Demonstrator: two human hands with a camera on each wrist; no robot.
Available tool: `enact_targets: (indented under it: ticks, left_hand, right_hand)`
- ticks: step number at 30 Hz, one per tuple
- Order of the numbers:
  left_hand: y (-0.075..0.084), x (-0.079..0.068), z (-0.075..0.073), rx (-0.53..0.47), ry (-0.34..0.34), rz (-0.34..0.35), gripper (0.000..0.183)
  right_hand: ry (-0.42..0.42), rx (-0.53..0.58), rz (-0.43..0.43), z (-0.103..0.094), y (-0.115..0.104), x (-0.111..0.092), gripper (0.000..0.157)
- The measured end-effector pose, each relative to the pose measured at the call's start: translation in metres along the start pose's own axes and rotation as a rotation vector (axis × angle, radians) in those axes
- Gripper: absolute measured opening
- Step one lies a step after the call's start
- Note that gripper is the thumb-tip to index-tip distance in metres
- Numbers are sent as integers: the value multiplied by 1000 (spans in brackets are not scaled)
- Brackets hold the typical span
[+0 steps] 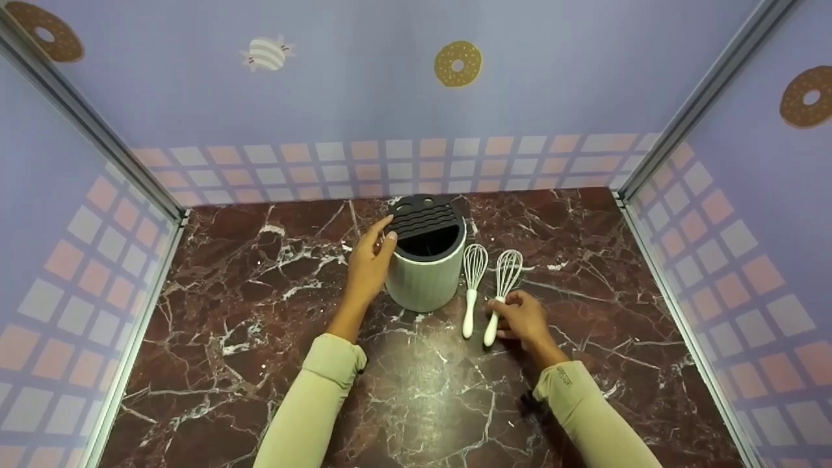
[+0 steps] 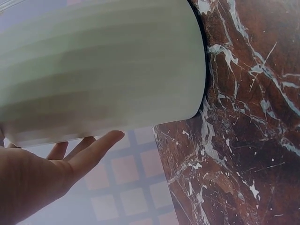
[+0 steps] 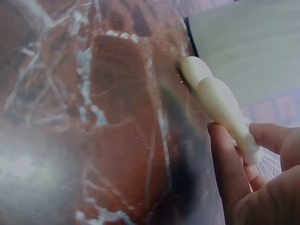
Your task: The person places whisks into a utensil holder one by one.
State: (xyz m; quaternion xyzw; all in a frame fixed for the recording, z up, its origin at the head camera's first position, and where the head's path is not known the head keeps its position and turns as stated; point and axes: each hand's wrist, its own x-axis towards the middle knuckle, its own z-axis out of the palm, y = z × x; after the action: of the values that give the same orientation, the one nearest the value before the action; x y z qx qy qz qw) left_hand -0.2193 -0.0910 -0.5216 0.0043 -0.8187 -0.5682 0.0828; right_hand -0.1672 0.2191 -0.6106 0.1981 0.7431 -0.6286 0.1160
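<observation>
A pale grey-green utensil holder point(image 1: 422, 284) with a black slotted top point(image 1: 424, 220) stands upright on the marble-patterned table. My left hand point(image 1: 369, 265) rests against its left side near the rim, thumb and fingers extended; in the left wrist view the fingers point(image 2: 96, 152) lie along its wall. To the right, my right hand point(image 1: 525, 320) pinches the white handle of a whisk point(image 1: 492, 329) between thumb and fingers, just below the wires. A second whisk point(image 1: 469, 315) with a white handle lies between that one and the holder, its wire end toward the back.
Lilac wall panels point(image 1: 351, 97) with pink and white squares enclose the dark red marbled table point(image 1: 260, 351) at the back and both sides. Metal corner posts point(image 1: 708, 91) join the panels.
</observation>
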Motion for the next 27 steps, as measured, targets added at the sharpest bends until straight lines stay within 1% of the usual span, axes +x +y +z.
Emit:
enact_targets:
  ticks: [5, 10, 15, 20, 27]
  left_hand:
    - [-1, 0, -1, 7, -13, -7, 41]
    - [0, -1, -1, 6, -22, -14, 42]
    - [0, -1, -1, 21, -13, -3, 41]
    - [-1, -1, 0, 10, -11, 15, 40]
    - [-1, 0, 1, 14, -6, 0, 40]
  right_hand:
    - [12, 20, -25, 0, -11, -4, 33]
    - [14, 73, -55, -1, -23, -6, 34]
    - [24, 87, -96, -1, -34, -9, 35]
    - [24, 110, -131, 1, -46, -15, 34]
    - [12, 123, -189, 7, -66, -26, 31]
